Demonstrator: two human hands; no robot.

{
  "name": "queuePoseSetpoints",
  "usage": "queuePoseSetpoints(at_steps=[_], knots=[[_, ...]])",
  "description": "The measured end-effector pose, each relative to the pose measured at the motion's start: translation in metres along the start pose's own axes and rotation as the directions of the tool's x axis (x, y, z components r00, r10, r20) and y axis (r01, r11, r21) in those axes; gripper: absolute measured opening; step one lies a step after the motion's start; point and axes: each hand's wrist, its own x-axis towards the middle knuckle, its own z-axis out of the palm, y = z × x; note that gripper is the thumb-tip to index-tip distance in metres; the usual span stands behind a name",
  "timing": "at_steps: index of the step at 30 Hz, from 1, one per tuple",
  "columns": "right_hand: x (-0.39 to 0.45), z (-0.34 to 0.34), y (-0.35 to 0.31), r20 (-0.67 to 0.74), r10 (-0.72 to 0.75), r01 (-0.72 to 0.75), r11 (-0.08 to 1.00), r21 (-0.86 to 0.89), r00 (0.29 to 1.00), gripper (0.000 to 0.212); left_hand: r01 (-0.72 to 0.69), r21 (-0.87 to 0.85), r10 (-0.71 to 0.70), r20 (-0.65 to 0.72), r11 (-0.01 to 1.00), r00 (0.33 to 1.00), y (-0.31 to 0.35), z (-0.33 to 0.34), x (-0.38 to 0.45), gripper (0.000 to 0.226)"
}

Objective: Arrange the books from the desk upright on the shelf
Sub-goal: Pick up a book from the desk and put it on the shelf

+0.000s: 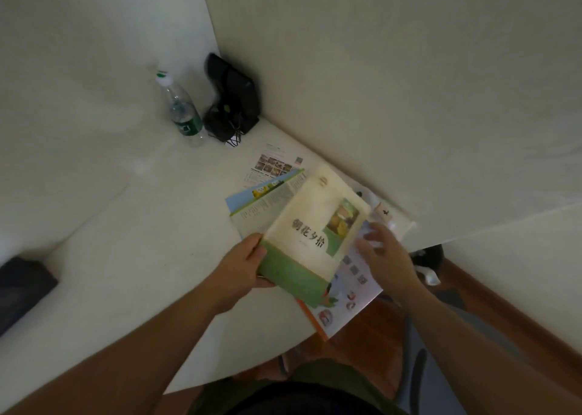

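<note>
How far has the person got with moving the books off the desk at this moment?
Nothing looks finished: no shelf is in view. In hand: the left hand grips the cream and green book by its lower left corner, while the right hand is open beside its right edge. Left: the blue-covered book and the picture booklet lie flat on the desk underneath.

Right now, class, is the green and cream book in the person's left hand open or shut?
Shut. The green and cream book shows its whole front cover, title facing up, while the left hand grips its lower corner above the desk.
</note>
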Motion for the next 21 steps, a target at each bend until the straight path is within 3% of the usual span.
queuePoseSetpoints(at_steps=[2, 4, 6, 8, 12, 18, 21], knots=[[-0.003, 0.024, -0.023, 0.247, -0.055, 0.076, 0.994, -0.077, 0.968, 0.035, 0.042, -0.217, -0.047, -0.016, 0.975, 0.999, 0.007, -0.014, -0.013, 0.027], [-0.008, 0.051, -0.049, 0.424, -0.109, 0.101, 0.994, 0.042, 0.899, 0.046, 0.046, -0.350, -0.065, -0.043, 0.936, 0.997, 0.008, -0.028, -0.026, 0.030], [-0.012, 0.075, -0.073, 0.427, -0.185, 0.118, 0.977, 0.179, 0.885, 0.063, 0.047, -0.434, -0.079, -0.057, 0.900, 0.995, 0.007, -0.042, -0.040, 0.031], [-0.011, 0.092, -0.091, 0.355, -0.235, 0.175, 0.966, 0.192, 0.905, 0.070, 0.032, -0.428, -0.068, -0.069, 0.903, 0.995, 0.006, -0.058, -0.057, 0.032], [-0.009, 0.109, -0.124, 0.424, -0.273, 0.239, 0.962, 0.133, 0.864, 0.067, -0.001, -0.386, -0.076, -0.184, 0.922, 0.980, 0.012, -0.083, -0.083, 0.050], [-0.015, 0.134, -0.150, 0.491, -0.361, 0.364, 0.927, 0.093, 0.793, 0.061, -0.055, -0.363, -0.053, -0.282, 0.930, 0.958, 0.026, -0.100, -0.113, 0.035], [-0.024, 0.146, -0.154, 0.537, -0.376, 0.404, 0.912, 0.071, 0.755, 0.060, -0.075, -0.323, -0.024, -0.292, 0.943, 0.956, 0.023, -0.104, -0.125, 0.041]])
